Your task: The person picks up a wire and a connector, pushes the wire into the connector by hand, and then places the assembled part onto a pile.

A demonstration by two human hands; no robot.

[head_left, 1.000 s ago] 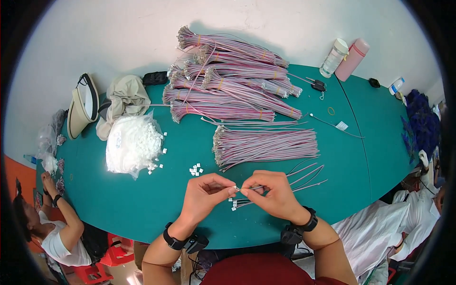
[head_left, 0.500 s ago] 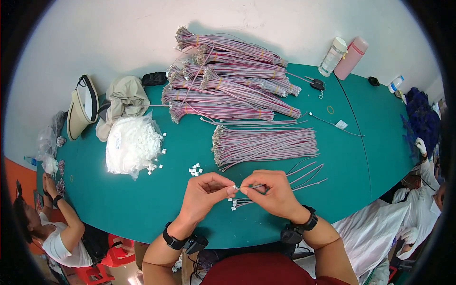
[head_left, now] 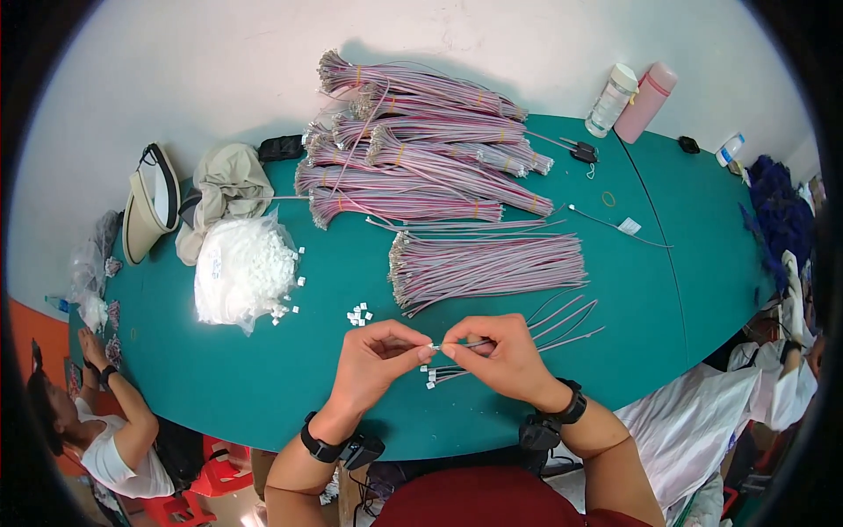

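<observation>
Between thumb and forefinger, my left hand [head_left: 378, 362] pinches a small white connector housing [head_left: 432, 347]. My right hand [head_left: 499, 353] grips a thin cable [head_left: 479, 343] close to its end, right up against the housing. The fingertips of both hands almost meet, so the joint between cable and housing is partly hidden. Below the hands lie a few cables with white connectors [head_left: 431, 376] on their ends. Their other ends fan out past my right hand. Several loose white housings [head_left: 358, 314] rest beyond my left hand.
A loose row of pink and grey cables [head_left: 492, 268] lies ahead of my hands, with banded cable bundles [head_left: 421, 167] stacked behind. At left sit a clear bag of white housings [head_left: 241, 270] and a sun visor [head_left: 151, 206]. Bottles [head_left: 645, 104] stand back right. Other people sit on both sides.
My hands keep the same pinch on housing and cable, with hardly any movement. The view has shifted slightly. At right, the other person's arm has moved.
</observation>
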